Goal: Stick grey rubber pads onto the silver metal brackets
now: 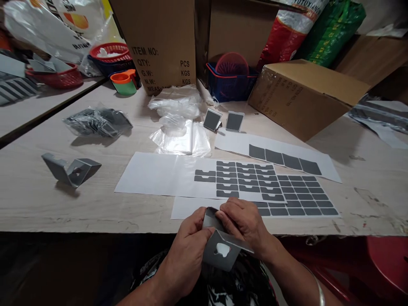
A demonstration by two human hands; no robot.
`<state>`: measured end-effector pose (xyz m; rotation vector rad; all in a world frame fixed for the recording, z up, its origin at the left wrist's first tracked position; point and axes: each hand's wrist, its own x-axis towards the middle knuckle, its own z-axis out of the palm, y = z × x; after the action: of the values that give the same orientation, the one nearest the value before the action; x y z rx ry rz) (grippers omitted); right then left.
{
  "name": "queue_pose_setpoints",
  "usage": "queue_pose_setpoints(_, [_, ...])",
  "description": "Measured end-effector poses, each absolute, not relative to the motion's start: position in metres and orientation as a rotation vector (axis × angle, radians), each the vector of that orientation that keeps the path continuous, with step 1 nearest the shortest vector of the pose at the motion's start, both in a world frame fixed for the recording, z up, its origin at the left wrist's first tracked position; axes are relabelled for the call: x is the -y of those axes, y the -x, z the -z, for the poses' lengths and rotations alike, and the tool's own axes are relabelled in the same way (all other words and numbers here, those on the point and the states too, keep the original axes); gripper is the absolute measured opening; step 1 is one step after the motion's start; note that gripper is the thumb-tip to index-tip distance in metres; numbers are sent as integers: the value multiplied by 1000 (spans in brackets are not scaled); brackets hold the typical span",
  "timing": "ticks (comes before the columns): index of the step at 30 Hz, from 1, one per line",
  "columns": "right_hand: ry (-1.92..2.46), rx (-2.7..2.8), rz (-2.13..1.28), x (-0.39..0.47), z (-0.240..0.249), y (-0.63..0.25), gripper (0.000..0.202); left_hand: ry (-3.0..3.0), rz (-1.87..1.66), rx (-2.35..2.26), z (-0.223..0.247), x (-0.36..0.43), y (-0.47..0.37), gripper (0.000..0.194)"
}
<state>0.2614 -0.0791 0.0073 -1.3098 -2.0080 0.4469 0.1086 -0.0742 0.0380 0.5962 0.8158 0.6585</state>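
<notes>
A bent grey metal stand (222, 255) with an irregular cutout is held just in front of the table edge. My left hand (191, 248) grips its left side, thumb on the near face. My right hand (244, 219) is closed on the far right part, thumb pressed against an inner surface. Beyond the hands lies a white sheet of notched dark grey stickers (227, 175), partly over a second sheet of small rectangular stickers (310, 204). Another bent grey stand (72, 170) rests on the table at left. Two small stands with dark faces (212, 120) (235, 121) stand farther back.
A bagged bundle of grey parts (98, 122) lies at left, clear plastic bags (178, 127) in the middle. Behind are an upright carton (159, 38), a blue basket (231, 87) and a tilted carton (302, 93). A sheet with large dark squares (232, 141) lies right of centre.
</notes>
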Motion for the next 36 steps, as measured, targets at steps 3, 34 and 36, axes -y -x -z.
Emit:
queue_pose_setpoints(3, [1366,1990,-440,77,-7,-258,24,-528,-691,-815,-38,71,-108,12])
queue_pose_setpoints(34, [1157,1649,-1049,86,-17,-287,22,-447,-619,-949,-48,64,-106,20])
queue_pose_setpoints(36, [1200,1661,-988,87,-15,-285,18,-442,-630,-921,-46,64,-106,21])
